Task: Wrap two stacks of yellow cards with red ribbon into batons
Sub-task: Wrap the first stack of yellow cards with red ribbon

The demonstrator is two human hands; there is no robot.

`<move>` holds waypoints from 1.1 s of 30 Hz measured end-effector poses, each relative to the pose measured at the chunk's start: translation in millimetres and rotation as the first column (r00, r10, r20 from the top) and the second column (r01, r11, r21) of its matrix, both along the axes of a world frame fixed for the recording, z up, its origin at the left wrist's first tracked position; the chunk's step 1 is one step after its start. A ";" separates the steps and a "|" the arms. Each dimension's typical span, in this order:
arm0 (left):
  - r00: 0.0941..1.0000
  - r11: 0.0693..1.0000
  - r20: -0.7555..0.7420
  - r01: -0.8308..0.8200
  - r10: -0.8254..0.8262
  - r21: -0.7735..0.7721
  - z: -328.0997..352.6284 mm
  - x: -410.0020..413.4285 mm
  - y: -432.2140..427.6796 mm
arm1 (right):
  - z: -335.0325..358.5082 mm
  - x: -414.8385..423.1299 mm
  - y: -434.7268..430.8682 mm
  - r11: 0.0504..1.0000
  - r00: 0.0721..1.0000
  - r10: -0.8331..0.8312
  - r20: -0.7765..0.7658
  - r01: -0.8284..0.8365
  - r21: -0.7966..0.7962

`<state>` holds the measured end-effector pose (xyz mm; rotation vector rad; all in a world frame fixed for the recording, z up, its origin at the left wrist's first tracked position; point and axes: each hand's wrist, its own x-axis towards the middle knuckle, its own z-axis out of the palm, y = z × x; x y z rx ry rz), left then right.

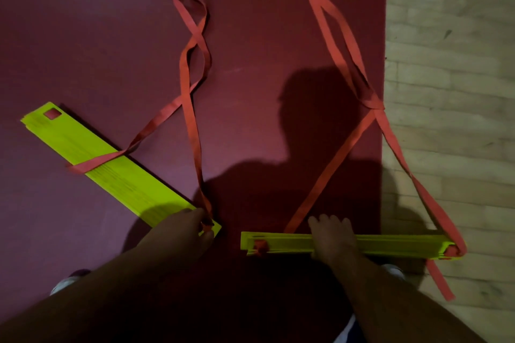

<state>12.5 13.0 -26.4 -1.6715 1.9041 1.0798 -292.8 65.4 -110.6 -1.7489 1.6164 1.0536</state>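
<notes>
Two long stacks of yellow cards lie on a maroon mat [83, 36]. The left stack [108, 167] lies flat and slanted, with a red ribbon [192, 117] crossing its middle and running up the mat in loose loops. My left hand [181, 234] pinches that ribbon at the stack's near end. The right stack [390, 243] stands on its long edge, parallel to me. My right hand [331, 237] grips it near the middle. A second red ribbon [348, 42] passes through holes at both its ends and crosses above it.
A pale wooden floor [451, 64] lies to the right of the mat's edge. The right ribbon's loose tail [440, 281] trails onto the floor. My shoes [67, 281] show at the bottom. My shadow falls across the mat's near half.
</notes>
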 end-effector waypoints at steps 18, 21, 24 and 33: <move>0.946 0.960 -0.230 -0.257 0.226 -0.110 165.7 20.1 -40.5 | 219.0 38.4 -139.1 0.759 0.367 -0.280 0.887 0.651 -0.029; 0.829 0.919 -0.471 -0.383 0.301 -0.087 212.6 25.2 -32.6 | 301.6 59.4 -144.6 0.691 0.124 -0.186 0.975 0.722 0.040; 0.729 0.925 -0.641 -0.373 0.242 -0.074 252.6 30.5 -12.4 | 369.5 86.0 -122.6 0.622 -0.204 -0.055 0.977 0.759 0.194; 0.502 0.985 -0.854 -0.159 0.139 0.067 331.6 34.5 24.2 | 468.6 132.2 -35.3 0.635 -0.784 -0.052 0.618 0.451 0.627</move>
